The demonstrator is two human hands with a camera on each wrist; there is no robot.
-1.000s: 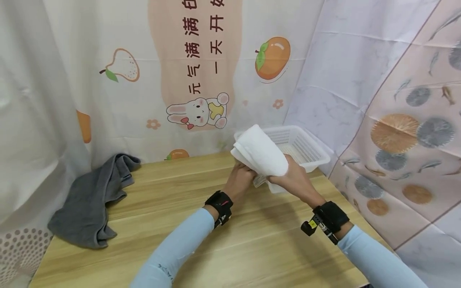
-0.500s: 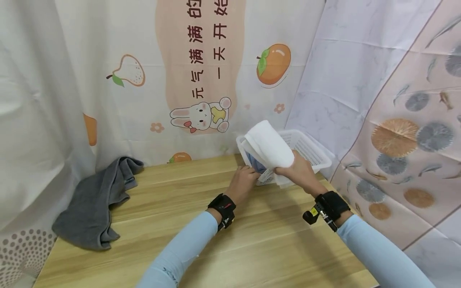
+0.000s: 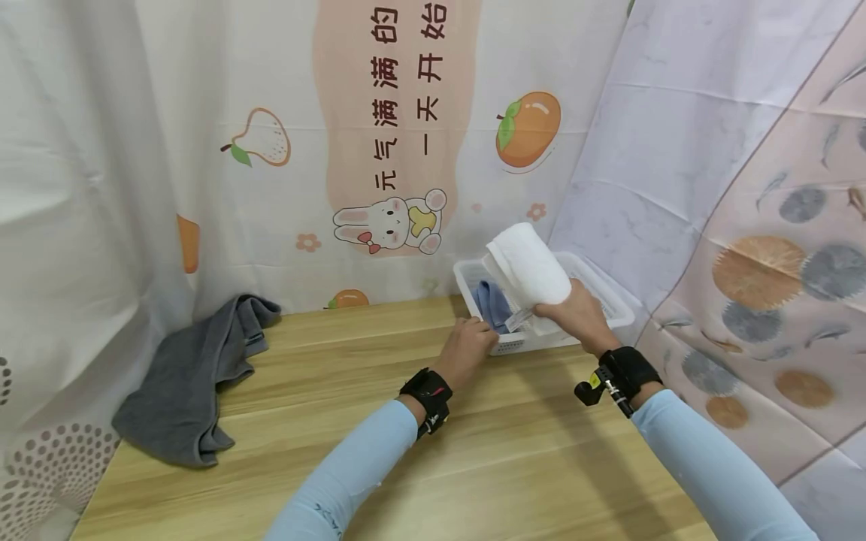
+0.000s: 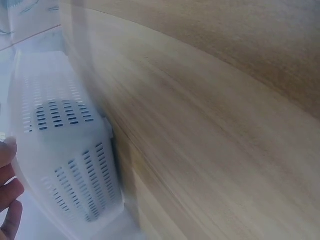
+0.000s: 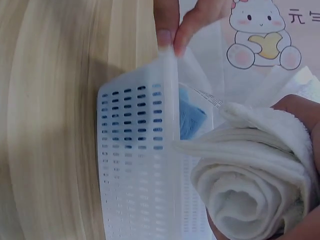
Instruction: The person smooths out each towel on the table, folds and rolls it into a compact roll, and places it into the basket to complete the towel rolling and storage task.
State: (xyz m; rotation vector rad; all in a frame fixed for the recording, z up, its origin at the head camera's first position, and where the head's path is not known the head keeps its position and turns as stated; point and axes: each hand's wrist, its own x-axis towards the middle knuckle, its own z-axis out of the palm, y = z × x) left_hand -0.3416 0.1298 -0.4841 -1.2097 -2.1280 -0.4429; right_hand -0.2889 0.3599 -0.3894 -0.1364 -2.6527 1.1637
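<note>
In the head view, a white rolled towel (image 3: 531,263) is gripped by my right hand (image 3: 578,319), tilted above a white plastic basket (image 3: 548,342). The right wrist view shows the spiral end of that towel (image 5: 245,200) with fingers and thumb around it. My left hand (image 3: 467,349) pinches the rim at the basket's near left corner; its fingertips (image 5: 167,39) appear there in the right wrist view. Inside the basket's left end lies a blue towel (image 3: 492,304), partly hidden. A label hangs beside the white towel.
A crumpled grey towel (image 3: 186,383) lies at the left of the wooden table (image 3: 325,361). Printed curtains (image 3: 271,203) hang behind and to the right, close to the basket.
My left hand has come away from the white towel to the basket rim. The right hand has carried the roll slightly right, and the blue towel has come into view.
</note>
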